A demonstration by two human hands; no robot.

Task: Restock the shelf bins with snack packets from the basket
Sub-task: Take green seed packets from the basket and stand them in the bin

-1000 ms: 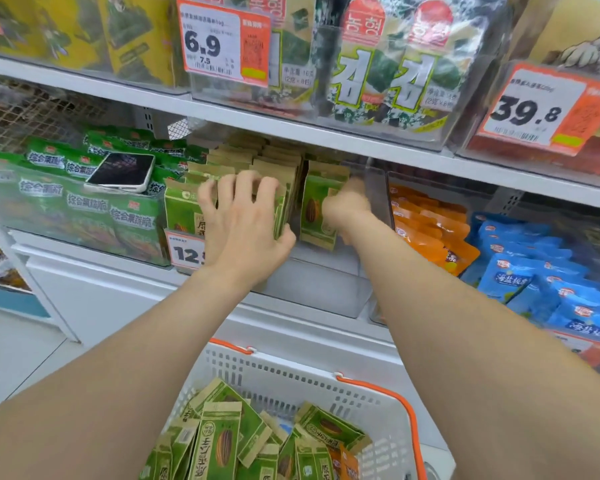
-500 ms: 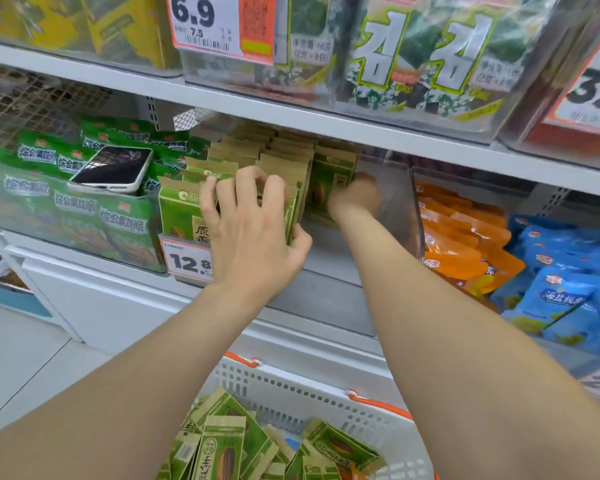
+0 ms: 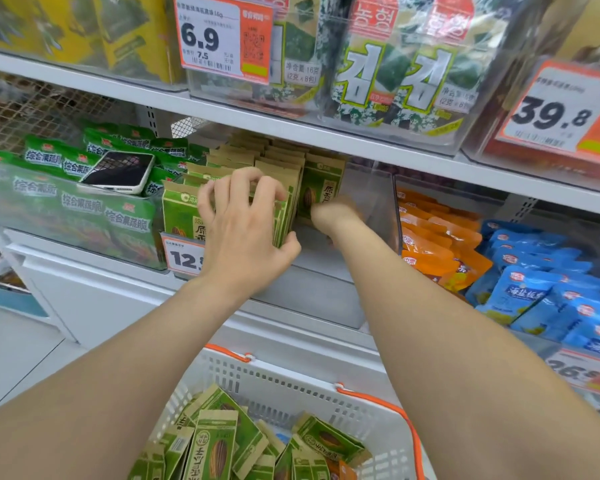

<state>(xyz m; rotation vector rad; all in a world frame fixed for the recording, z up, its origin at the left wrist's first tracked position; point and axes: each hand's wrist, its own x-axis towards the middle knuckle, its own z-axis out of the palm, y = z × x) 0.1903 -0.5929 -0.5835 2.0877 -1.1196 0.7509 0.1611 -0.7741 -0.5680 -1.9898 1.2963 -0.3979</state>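
Now your left hand [image 3: 246, 233] curls its fingers over the tops of the green packet row [image 3: 284, 188] and grips it; a second ago those fingers lay flatter on it. Your right hand [image 3: 333, 216] has gone deeper into the clear bin [image 3: 378, 202] and touches the single packet [image 3: 321, 192] standing beside the row; whether it grips, I cannot tell. It seems you are closing the gap. More packets wait in the basket [image 3: 326, 386] below.
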